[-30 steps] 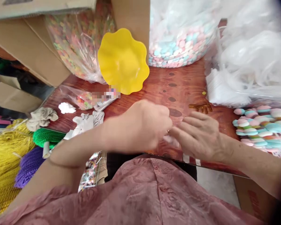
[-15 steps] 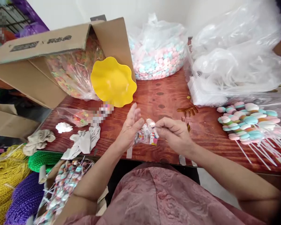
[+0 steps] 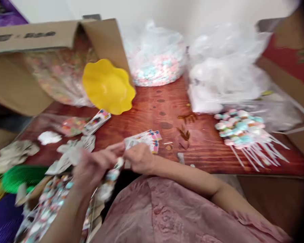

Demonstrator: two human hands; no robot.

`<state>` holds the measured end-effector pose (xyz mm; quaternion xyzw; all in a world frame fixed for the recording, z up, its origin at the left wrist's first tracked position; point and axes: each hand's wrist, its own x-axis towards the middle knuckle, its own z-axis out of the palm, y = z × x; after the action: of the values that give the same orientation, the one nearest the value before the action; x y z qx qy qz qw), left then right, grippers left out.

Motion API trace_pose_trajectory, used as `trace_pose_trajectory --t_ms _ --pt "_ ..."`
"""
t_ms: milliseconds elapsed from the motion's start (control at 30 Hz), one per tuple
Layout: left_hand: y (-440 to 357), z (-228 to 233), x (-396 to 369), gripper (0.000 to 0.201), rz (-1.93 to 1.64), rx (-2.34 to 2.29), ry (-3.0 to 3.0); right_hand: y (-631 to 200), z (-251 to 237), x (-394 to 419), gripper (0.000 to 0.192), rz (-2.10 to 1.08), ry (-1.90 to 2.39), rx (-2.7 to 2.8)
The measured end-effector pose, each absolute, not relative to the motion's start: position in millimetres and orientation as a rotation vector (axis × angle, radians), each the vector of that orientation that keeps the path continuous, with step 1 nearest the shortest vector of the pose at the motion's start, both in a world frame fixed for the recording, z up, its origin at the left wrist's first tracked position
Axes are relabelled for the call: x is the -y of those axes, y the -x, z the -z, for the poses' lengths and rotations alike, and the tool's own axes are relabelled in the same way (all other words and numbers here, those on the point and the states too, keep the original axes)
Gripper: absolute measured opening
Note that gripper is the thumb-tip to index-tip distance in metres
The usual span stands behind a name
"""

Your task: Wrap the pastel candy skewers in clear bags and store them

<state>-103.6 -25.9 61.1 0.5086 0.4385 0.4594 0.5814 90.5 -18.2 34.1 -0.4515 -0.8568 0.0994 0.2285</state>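
Observation:
A marshmallow skewer in white, pale blue and pink slants downward between my two hands, its upper end close to the fingers. My right hand is closed at that upper end. Motion smears my left hand; its fingers point toward my right hand beside the skewer, and I cannot make out their grip. Just behind my right hand, a fan of printed cards lies on the wooden table.
Finished marshmallow skewers lie at right, before clear plastic bags. Behind are a bag of marshmallows, a yellow scalloped bowl and a cardboard box. Gold twist ties lie mid-table. Lower left, a box holds several skewers.
My view has swung right. Both hands have come left and nearer my body, off the cards. The left hand, open and apart before, is now beside the right, with the skewer hanging between them.

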Motion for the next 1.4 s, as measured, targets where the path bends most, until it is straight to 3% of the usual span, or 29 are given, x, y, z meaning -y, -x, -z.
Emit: trace_pose_trajectory --t_ms 67,200,333,467,567,733,833,933,1033,1167,1400 --pt "98 -56 41 0.023 -1.053 -1.159 -1.362 -85 -28 16 0.015 -0.352 1.055 2.353" --pt "92 -35 57 0.05 -0.95 -1.069 -1.159 -62 -16 19 0.023 -0.622 0.78 1.968" --pt "133 -31 70 0.045 -0.751 -1.105 -1.071 -58 -18 32 0.016 -1.133 0.735 1.922" --pt "226 -29 93 0.037 -0.24 -1.431 -1.231 -92 -16 37 0.038 -0.871 0.772 2.205" --pt "288 -13 115 0.037 0.355 -2.091 -1.291 -130 -5 35 0.024 -0.652 0.889 2.235" --pt "288 1 116 0.015 0.641 -2.134 -1.487 -188 0 44 0.012 -0.432 1.135 2.084" --pt "216 -11 82 0.022 0.133 -1.877 -2.02 -211 4 52 0.016 -0.205 1.346 1.947" --pt "111 -27 41 0.025 -0.369 -1.316 -2.461 -224 12 62 0.019 -0.021 1.526 1.825" --pt "26 -27 5 0.022 -0.123 -1.171 -2.778 -235 16 79 0.021 0.084 1.638 1.844" --pt "-5 -7 -18 0.03 0.173 -1.088 -2.943 -279 10 107 0.018 0.346 1.829 1.742" --pt "25 24 -18 0.052 -0.467 -1.036 -3.067 -398 -13 132 0.015 1.03 2.052 1.386"
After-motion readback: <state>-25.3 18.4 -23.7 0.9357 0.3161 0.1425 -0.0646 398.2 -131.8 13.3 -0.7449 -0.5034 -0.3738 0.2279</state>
